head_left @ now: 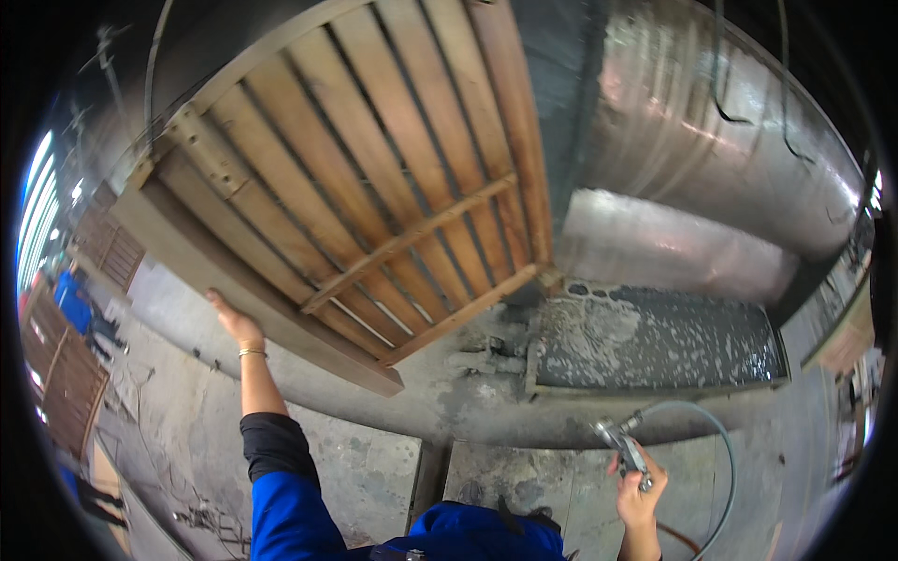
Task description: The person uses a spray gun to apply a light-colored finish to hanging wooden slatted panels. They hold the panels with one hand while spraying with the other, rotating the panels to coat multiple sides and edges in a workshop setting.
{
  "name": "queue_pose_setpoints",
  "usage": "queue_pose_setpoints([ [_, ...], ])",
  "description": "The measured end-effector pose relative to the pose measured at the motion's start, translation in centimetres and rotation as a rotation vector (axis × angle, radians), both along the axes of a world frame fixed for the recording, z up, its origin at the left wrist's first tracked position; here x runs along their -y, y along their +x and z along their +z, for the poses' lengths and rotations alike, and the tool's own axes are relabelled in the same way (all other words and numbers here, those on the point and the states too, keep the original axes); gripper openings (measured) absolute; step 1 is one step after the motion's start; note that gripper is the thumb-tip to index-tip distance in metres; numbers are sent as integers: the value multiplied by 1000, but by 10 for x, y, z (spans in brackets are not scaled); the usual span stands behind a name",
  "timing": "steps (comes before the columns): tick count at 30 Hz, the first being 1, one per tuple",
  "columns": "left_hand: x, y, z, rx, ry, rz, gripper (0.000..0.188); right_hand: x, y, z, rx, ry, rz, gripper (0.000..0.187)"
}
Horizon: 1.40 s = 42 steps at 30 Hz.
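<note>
A large brown wooden slatted frame [374, 159] hangs tilted in front of me, with a crossbar over its slats and a wide board [271, 290] along its near left side. My left hand [239, 325] holds the outer edge of that board, its fingers partly out of sight. At the lower right, my right hand [639, 488] is closed around a metal spray gun [625, 453], apart from the frame. From the gun a thin grey-green hose [725, 444] loops to the right and down.
A trough [655, 346] of grey, foamy liquid stands beyond the gun, below a shiny wet metal wall [711, 140]. Cables hang from above. Farther left are a person in blue [73, 301] and other slatted wooden pieces [58, 369]. Metal plates [355, 467] cover the floor nearby.
</note>
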<state>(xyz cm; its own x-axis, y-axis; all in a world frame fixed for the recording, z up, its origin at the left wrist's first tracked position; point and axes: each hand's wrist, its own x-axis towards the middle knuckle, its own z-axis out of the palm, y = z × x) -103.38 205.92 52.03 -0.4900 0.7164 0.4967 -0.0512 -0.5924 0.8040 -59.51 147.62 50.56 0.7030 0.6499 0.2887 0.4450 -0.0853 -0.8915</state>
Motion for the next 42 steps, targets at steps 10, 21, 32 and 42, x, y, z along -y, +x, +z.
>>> queue_pose_setpoints([
  [10,13,1,7,-46,-38,85,98,-29,-18,33,-63,227,86,93],
  [21,21,2,7,-72,-90,167,96,-24,1,38,55,176,185,90],
  [32,33,13,14,-34,-18,192,90,-23,3,34,83,114,269,86],
  [42,32,11,14,-19,-22,173,87,-41,-15,29,109,-2,291,92],
])
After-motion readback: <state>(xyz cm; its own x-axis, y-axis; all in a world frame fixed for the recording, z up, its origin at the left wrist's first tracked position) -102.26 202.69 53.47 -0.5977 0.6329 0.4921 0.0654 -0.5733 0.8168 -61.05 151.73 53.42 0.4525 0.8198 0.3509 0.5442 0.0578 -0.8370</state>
